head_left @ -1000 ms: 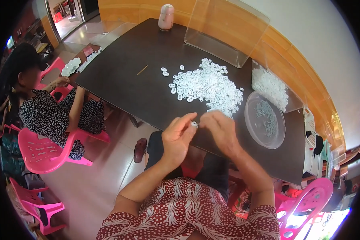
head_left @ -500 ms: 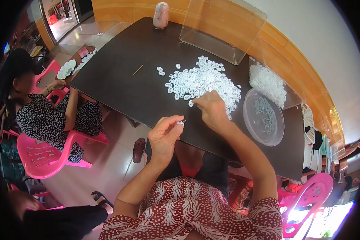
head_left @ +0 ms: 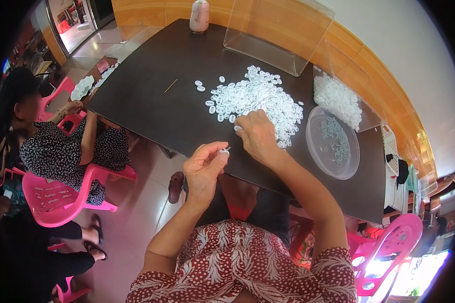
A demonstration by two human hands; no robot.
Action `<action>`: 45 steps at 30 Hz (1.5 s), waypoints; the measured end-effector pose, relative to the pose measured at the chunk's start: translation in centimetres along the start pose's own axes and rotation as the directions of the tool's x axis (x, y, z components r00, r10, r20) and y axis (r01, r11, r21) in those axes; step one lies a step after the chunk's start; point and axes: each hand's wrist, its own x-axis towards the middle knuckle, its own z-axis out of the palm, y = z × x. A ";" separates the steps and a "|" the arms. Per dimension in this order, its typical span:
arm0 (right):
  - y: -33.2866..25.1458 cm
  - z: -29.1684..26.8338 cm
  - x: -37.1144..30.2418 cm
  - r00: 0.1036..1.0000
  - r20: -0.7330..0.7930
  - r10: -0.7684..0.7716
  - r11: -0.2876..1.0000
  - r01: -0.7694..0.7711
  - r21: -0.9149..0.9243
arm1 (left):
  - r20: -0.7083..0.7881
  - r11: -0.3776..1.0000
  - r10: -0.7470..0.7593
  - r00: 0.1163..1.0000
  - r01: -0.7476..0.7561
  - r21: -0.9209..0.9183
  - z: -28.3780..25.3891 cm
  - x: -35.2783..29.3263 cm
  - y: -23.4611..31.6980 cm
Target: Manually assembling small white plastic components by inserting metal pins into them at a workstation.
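My left hand (head_left: pixel 201 174) is over the table's near edge, thumb and forefinger pinched on a small white plastic piece (head_left: pixel 224 151). A thin greyish pin seems to poke out of that piece. At the near side of a heap of white oval plastic pieces (head_left: pixel 258 96), my right hand (head_left: pixel 260 139) has its fingertips closed on one white oval piece (head_left: pixel 237 128). Its other fingers curl under and are partly hidden. Several loose ovals (head_left: pixel 201 89) lie left of the heap. To the right stands a round clear tub (head_left: pixel 312 146) with small grey-green pins inside.
A clear bin (head_left: pixel 365 130) of whitish pieces stands behind the tub. An upright clear box (head_left: pixel 283 35), a pink jug (head_left: pixel 199 17) and a thin stick (head_left: pixel 171 86) are on the dark table (head_left: pixel 141 101). Another person sits at left on a pink chair (head_left: pixel 55 199).
My right hand has shifted slightly left with the oval piece at its fingertips. My left hand keeps its pinch, barely moved. Another person's legs and feet show more at lower left.
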 end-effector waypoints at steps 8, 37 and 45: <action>-1.1 -4.2 -1.3 0.769 0.459 0.445 0.227 -0.593 0.773 | 0.028 0.996 -0.062 0.998 0.064 -0.067 0.6 -0.3 0.5; -4.1 -4.9 -3.5 0.660 0.461 0.593 -0.246 -0.397 0.884 | 0.152 0.967 -0.148 0.977 0.175 -0.185 3.3 -1.3 0.4; -5.3 -4.4 -4.5 0.628 0.396 0.670 -0.216 -0.345 0.913 | 0.146 0.964 -0.108 0.983 0.139 -0.227 3.2 -0.9 0.3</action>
